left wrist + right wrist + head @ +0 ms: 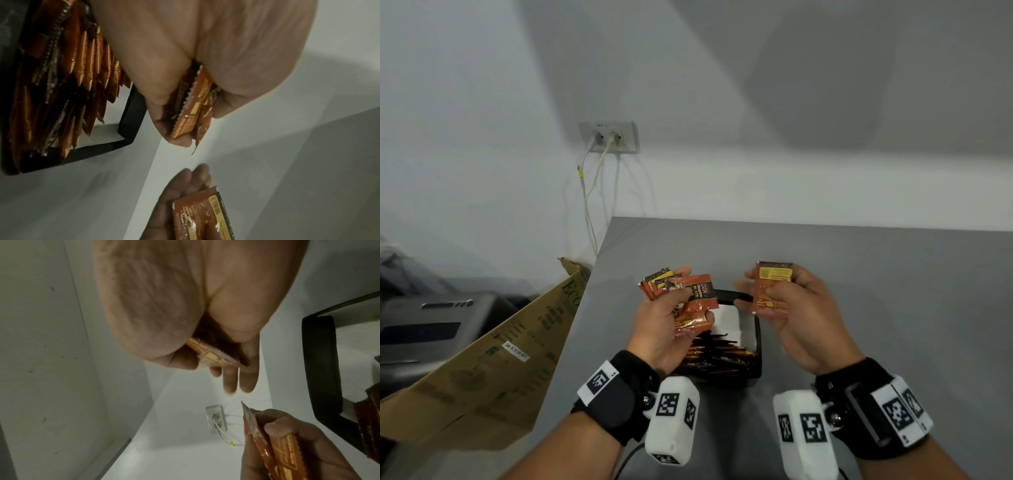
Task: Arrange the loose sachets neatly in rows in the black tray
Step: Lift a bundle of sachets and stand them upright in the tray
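My left hand (671, 318) grips a fanned bunch of orange-brown sachets (681, 294) above the black tray (757, 339); the bunch (191, 112) also shows between its thumb and fingers in the left wrist view. My right hand (791, 308) holds a single sachet (772, 287) upright, back side facing me, over the tray's right edge. That sachet (213, 355) lies between thumb and fingers in the right wrist view. In the tray, several sachets (68, 84) stand on edge in a row in its near part. The far part shows a white floor (727, 318).
The tray sits on a grey table (859, 308) near its left edge. An open cardboard box (493, 356) leans left of the table. A wall socket with white cables (607, 137) is behind, and a grey device (431, 325) lies far left.
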